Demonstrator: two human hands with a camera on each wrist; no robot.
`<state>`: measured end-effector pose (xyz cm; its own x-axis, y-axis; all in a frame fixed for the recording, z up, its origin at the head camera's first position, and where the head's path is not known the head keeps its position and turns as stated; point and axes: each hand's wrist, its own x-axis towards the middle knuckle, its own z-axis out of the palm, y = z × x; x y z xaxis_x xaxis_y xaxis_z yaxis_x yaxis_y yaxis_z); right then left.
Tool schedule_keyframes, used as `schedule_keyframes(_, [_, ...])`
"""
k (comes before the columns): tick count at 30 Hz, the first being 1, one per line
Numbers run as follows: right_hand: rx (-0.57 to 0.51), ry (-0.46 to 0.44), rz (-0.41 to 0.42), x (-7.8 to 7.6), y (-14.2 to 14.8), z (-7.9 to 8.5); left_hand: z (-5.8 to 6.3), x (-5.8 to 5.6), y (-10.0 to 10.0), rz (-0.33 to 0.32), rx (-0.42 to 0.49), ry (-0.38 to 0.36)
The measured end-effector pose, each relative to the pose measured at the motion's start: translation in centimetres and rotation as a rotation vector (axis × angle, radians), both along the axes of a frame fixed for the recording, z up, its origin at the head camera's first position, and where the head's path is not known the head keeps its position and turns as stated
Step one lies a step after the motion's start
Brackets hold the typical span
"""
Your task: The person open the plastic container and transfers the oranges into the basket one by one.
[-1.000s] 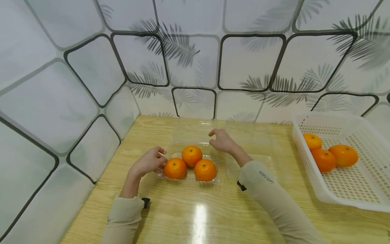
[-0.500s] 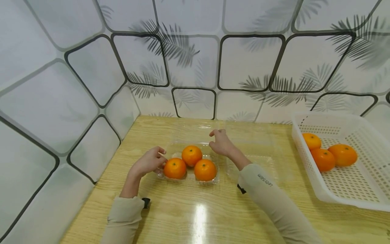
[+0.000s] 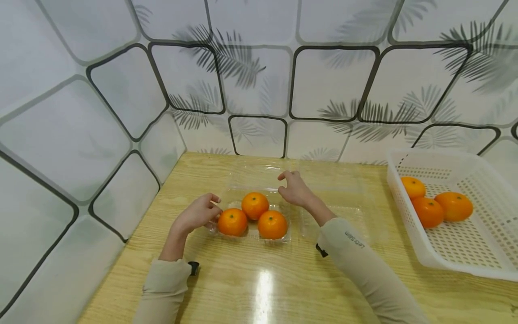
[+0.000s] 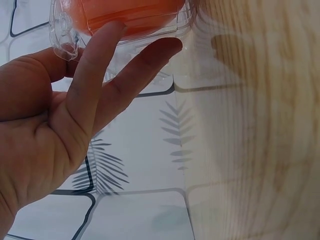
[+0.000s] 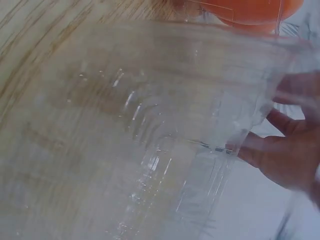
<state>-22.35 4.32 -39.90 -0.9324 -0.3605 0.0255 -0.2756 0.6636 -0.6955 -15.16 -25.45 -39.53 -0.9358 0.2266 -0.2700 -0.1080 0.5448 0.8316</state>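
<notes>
Three oranges (image 3: 255, 206) sit in a clear plastic clamshell box (image 3: 259, 237), its transparent lid folded back towards the wall. At the box's left side is my left hand (image 3: 198, 213), its fingers loosely extended. In the left wrist view two fingers (image 4: 140, 70) reach beside the box wall, below an orange (image 4: 125, 15), and the thumb lies by the clear corner. My right hand (image 3: 296, 189) hovers around the back right of the filled box, fingers slightly bent. Through clear plastic (image 5: 125, 130), the right wrist view shows that hand near an edge; contact cannot be told.
A second clear box (image 3: 356, 220) lies open right of the filled one. At the far right stands a white perforated basket (image 3: 465, 265) with three oranges (image 3: 454, 206) on its left side. A patterned wall (image 3: 259, 85) borders the wooden table (image 3: 226, 279) behind and left.
</notes>
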Motion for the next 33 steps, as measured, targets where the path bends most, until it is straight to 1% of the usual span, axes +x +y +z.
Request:
schedule_keyframes(5, [0.005,0.007,0.003,0.0,0.1,0.1,0.0,0.0,0.0,-0.006,0.009,-0.003])
schedule_keyframes(8, [0.003,0.024,0.012,0.1,0.1,0.3,-0.1,-0.1,-0.1,-0.022,0.015,-0.005])
schedule_keyframes(11, [-0.01,0.048,0.028,0.4,0.1,0.7,-0.3,-0.2,-0.2,-0.034,0.015,-0.01])
schedule_keyframes(14, [-0.018,0.045,0.04,0.8,-0.1,1.3,-0.2,-0.2,-0.3,-0.042,0.018,-0.013])
schedule_keyframes(15, [-0.02,0.046,0.046,1.0,-0.2,1.5,-0.2,-0.2,-0.3,-0.033,0.015,-0.021])
schedule_keyframes(18, [-0.022,0.049,0.077,1.6,-0.7,2.0,-0.1,-0.1,-0.3,-0.04,0.028,-0.028])
schedule_keyframes(21, [-0.033,0.053,0.125,2.5,-1.4,2.4,-0.1,-0.2,-0.4,-0.048,0.042,-0.036])
schedule_keyframes(22, [-0.036,0.045,0.139,2.8,-1.7,2.5,-0.1,-0.1,-0.5,-0.065,0.052,-0.031])
schedule_keyframes(27, [-0.042,-0.021,0.195,4.6,-3.4,3.1,-0.2,-0.2,-0.9,-0.095,0.08,-0.032])
schedule_keyframes(29, [-0.042,-0.029,0.225,5.4,-4.1,3.2,-0.3,-0.2,-1.0,-0.104,0.092,-0.033])
schedule_keyframes(33, [-0.026,-0.001,0.306,6.7,-5.4,3.0,-0.4,-0.3,-1.2,-0.117,0.106,-0.037])
